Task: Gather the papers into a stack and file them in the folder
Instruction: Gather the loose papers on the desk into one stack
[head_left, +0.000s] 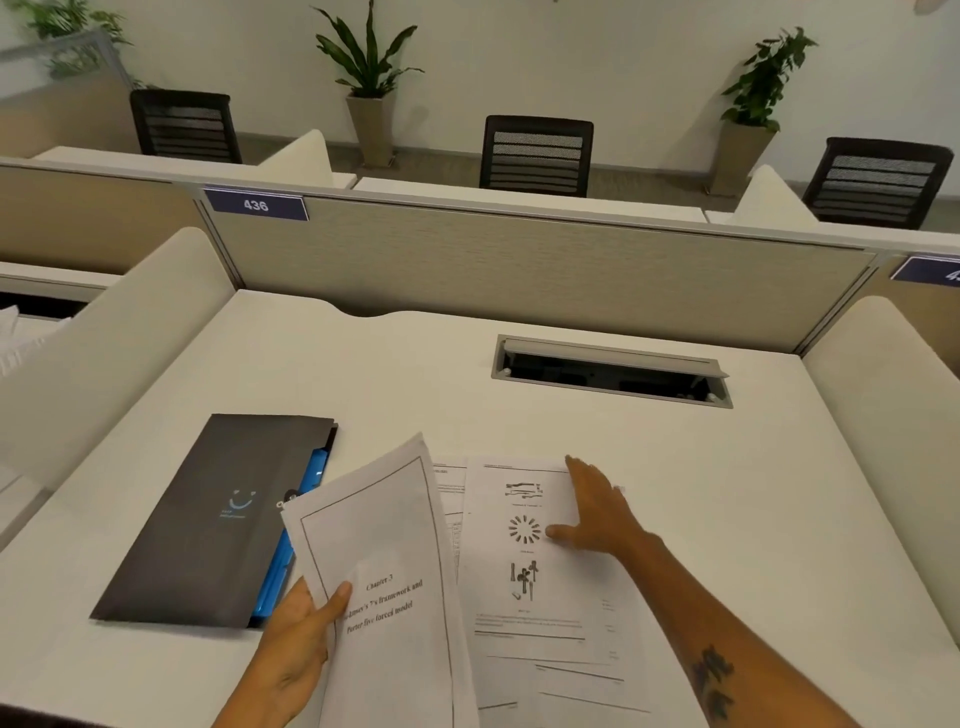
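Observation:
A dark grey folder with a blue inner edge lies closed on the white desk at the left. My left hand grips the lower left edge of a few printed sheets, lifted and tilted, the top one headed "Chapter 3". More papers lie flat on the desk to the right, the top sheet showing small diagrams. My right hand rests flat on that sheet's right edge, fingers spread. Another sheet peeks out between the held papers and the flat one.
A cable tray slot with its lid open is set into the desk behind the papers. Beige partition panels wall in the desk at the back and both sides. Chairs and potted plants stand beyond.

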